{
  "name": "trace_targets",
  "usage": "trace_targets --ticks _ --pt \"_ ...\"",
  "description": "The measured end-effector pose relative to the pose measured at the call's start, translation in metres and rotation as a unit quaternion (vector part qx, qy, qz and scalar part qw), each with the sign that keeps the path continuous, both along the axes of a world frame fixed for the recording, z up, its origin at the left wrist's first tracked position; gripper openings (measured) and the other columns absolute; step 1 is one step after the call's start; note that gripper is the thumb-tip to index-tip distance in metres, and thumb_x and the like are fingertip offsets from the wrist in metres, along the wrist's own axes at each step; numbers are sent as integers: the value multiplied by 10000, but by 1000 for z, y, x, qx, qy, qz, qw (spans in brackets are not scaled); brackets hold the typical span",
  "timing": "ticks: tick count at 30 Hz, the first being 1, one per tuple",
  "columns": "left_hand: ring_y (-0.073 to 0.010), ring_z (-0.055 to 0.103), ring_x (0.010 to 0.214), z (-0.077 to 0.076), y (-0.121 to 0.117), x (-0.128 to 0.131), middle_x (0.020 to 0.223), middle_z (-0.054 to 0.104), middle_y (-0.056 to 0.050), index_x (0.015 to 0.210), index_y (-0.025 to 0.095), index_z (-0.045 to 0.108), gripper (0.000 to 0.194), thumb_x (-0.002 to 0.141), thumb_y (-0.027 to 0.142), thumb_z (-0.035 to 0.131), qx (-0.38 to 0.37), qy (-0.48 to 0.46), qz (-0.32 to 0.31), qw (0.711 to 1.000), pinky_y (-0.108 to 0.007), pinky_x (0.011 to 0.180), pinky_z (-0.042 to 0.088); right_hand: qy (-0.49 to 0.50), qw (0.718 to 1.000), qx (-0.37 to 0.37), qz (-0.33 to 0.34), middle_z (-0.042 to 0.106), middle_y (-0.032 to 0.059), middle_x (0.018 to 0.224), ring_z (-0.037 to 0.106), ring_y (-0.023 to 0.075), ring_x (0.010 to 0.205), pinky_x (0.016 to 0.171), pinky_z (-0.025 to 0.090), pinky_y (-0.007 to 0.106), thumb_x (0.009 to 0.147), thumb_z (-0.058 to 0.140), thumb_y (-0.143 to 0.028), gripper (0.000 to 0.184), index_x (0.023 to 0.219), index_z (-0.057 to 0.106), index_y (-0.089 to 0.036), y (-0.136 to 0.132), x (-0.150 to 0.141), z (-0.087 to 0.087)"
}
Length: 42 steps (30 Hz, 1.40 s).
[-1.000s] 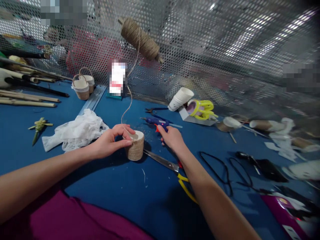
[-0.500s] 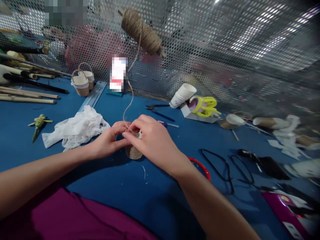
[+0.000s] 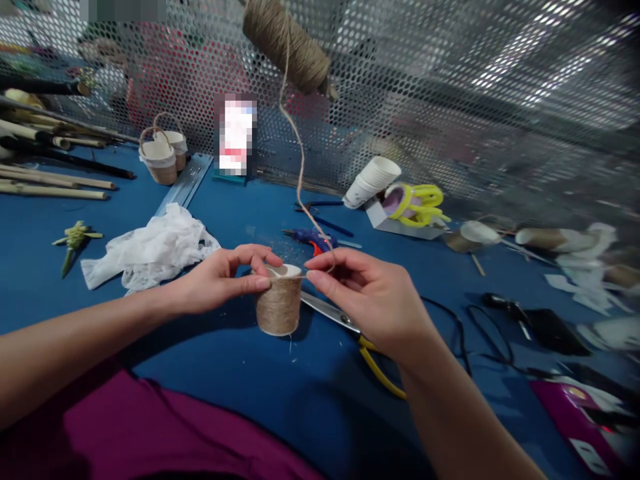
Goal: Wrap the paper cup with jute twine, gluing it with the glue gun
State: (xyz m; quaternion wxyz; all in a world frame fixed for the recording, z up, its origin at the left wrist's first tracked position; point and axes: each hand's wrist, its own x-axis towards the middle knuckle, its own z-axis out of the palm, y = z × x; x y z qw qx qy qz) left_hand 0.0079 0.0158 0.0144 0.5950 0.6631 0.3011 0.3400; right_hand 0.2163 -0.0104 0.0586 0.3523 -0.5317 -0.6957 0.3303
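A small paper cup point(image 3: 278, 308) wound with brown twine stands in front of me, its white rim showing at the top. My left hand point(image 3: 235, 275) is closed on the cup's left rim, thumb outside and fingers over the top. My right hand point(image 3: 363, 287) pinches the twine point(image 3: 301, 160) just right of the cup, and a short stretch runs taut to the rim. From there the twine rises to a spool point(image 3: 287, 47) hung on the mesh. Scissors point(image 3: 333, 312) with yellow handles lie partly hidden under my right hand. Behind it rests a blue glue gun point(image 3: 313, 239).
White lace point(image 3: 150, 250) lies at the left beside a green woven figure point(image 3: 75, 241). Two small handled baskets point(image 3: 159, 163) and a phone point(image 3: 235, 137) stand at the back. Stacked paper cups point(image 3: 373, 181) and pliers point(image 3: 325, 217) are behind; a black cable point(image 3: 450, 320) curls at the right.
My right hand has moved right, away from the cup, drawing the twine with it. More of the cup, the scissors and the glue gun now show. My left hand stays at the rim.
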Motion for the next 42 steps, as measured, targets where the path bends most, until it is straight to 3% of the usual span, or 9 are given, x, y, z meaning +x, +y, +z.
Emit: trace_targets --ticks 9,23,29,36,39,42 --pt "-246 480 1154 2 -1 0 1140 573 -88 708 151 559 146 785 265 609 -56 -52 -32 997 -407 970 361 3 1000 -4 -4 643 5 723 587 117 633 607 497 229 747 630 -268 84 799 621 -203 -5 5 -3" --pt "-258 458 1206 4 -1 -3 1087 625 -49 679 166 608 159 750 298 661 -93 -90 -54 990 -395 948 389 44 998 -46 16 634 5 734 575 107 646 631 497 236 741 624 -253 104 817 614 -183 -4 6 -5" --pt "-246 476 1169 5 -1 -4 1128 592 -69 698 148 603 162 758 286 662 -125 -122 -87 981 -397 957 375 53 992 -109 47 654 20 777 602 116 687 650 502 243 757 593 -246 149 870 644 -163 -5 2 0" --pt "-246 494 1123 5 -1 -5 1157 573 -70 712 147 611 143 754 272 666 -153 -144 -110 972 -388 924 385 51 986 -130 92 614 4 738 571 107 682 660 475 236 773 570 -268 108 772 620 -172 -3 3 0" --pt "-227 512 1088 4 -1 -4 1159 573 -68 712 144 614 148 749 276 671 -164 -154 -112 968 -370 919 387 56 984 -115 121 568 12 806 516 83 654 601 450 215 792 557 -278 115 749 582 -174 -1 6 -2" --pt "-197 536 1039 2 2 -5 1173 571 -60 728 147 630 140 736 276 683 -166 -147 -97 970 -348 914 391 67 976 -152 139 514 -8 733 445 66 549 466 384 195 832 508 -307 138 806 545 -178 -2 6 -3"
